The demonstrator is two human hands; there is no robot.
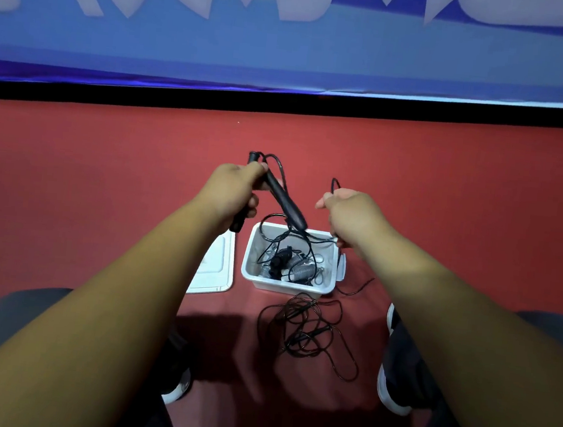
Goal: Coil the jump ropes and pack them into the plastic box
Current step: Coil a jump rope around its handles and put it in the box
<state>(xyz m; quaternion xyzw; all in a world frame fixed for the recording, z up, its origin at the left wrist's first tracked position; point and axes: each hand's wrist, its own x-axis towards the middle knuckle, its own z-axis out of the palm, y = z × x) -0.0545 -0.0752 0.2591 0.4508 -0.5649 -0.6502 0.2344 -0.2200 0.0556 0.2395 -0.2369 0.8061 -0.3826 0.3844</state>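
Above the box (286,285), in the head view, the left hand (232,196) is clamped round 2 black handles (287,207), 1 slanting down toward the box's far rim, the other poking out under the palm. The right hand (354,215) is closed on the thin cord (335,184), which loops up over its knuckles and drops away beneath. The 2 hands are held apart, about level. From the slanting handle's tip the cord sags into the box, across grey and black gear (297,266) lying there; what that gear is I cannot tell. The box sits open on the red floor (103,196), its lid (215,265) flat just beside it on the left. A 2nd rope (306,332) lies in a loose tangle on the floor near the box's front, between the person's shoes (390,392).

Risks, as I judge them: the slack in the box could catch on the gear, so a winding pull might drag or tip the light box. A strand on the floor right of the box runs toward the tangle. If the 2 ropes cross there, pulling would tighten a knot. Thin, springy cord could also slip out of its loops if the right hand's hold loosens.
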